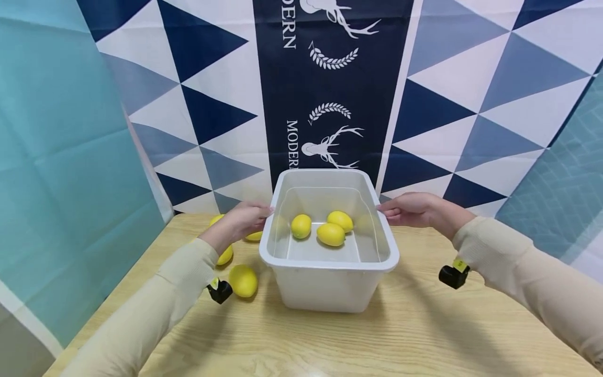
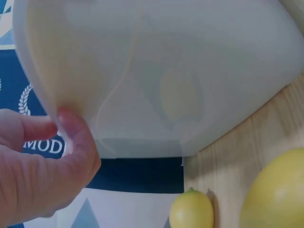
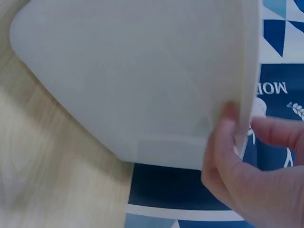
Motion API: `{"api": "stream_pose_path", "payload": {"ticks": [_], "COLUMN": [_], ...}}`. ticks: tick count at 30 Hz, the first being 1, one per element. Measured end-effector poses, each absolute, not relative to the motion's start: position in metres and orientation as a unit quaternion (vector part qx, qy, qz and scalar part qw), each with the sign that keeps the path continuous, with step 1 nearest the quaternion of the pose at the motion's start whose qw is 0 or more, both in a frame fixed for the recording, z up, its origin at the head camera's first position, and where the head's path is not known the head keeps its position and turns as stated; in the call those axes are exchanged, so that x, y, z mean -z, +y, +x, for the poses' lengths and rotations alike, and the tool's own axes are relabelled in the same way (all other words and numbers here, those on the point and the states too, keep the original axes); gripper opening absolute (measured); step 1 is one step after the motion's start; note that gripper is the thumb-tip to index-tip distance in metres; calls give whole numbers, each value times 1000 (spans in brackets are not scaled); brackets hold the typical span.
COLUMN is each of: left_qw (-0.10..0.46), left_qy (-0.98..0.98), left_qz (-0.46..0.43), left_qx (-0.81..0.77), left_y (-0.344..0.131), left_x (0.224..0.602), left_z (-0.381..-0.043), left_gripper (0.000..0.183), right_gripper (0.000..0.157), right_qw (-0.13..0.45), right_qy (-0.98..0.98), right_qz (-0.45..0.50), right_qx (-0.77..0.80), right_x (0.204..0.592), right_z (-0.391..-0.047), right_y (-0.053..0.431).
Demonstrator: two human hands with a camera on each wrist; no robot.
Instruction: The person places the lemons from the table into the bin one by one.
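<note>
A white plastic bin (image 1: 325, 288) stands upright in the middle of the wooden table; whether its base touches the wood I cannot tell. Inside lie three yellow lemons, one lemon (image 1: 301, 226) at the left and two together, the nearer lemon (image 1: 331, 234) against the farther lemon (image 1: 341, 220). My left hand (image 1: 247, 217) grips the bin's left rim, and in the left wrist view its fingers curl under the edge. On the opposite side my right hand (image 1: 412, 208) pinches the right rim, thumb and fingers around the edge in the right wrist view.
Left of the bin, several more lemons lie on the table (image 1: 424, 324): one lemon (image 1: 243, 280) near the front, others partly behind my left hand and arm. A patterned cloth (image 1: 216, 104) hangs close behind the bin. Teal cloth (image 1: 70, 131) borders the left side.
</note>
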State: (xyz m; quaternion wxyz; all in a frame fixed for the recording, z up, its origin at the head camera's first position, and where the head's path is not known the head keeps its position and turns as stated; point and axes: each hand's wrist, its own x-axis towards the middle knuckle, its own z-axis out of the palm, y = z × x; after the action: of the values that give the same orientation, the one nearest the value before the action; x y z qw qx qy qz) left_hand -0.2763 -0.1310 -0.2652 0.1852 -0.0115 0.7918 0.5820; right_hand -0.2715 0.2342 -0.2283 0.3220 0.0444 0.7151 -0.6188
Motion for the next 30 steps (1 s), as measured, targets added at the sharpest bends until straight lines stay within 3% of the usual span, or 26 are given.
{"api": "stream_pose_path", "payload": {"ticks": [14, 20, 30], "left_qw": [248, 195, 43], "left_qy": [839, 895, 929], "left_qz": [93, 139, 286], "left_qx": [-475, -376, -229], "left_y": [-158, -173, -197], "left_x": [252, 246, 278], "left_z": [-282, -269, -241], "left_gripper": [53, 41, 11], "right_gripper": [26, 28, 26], "right_qw": [314, 312, 299], "right_qy": [641, 651, 664], "right_qz": [95, 91, 107], "right_qx": [694, 686, 677], "right_x": [243, 238, 237], "right_z": [-267, -268, -265], "right_y": [238, 236, 232]}}
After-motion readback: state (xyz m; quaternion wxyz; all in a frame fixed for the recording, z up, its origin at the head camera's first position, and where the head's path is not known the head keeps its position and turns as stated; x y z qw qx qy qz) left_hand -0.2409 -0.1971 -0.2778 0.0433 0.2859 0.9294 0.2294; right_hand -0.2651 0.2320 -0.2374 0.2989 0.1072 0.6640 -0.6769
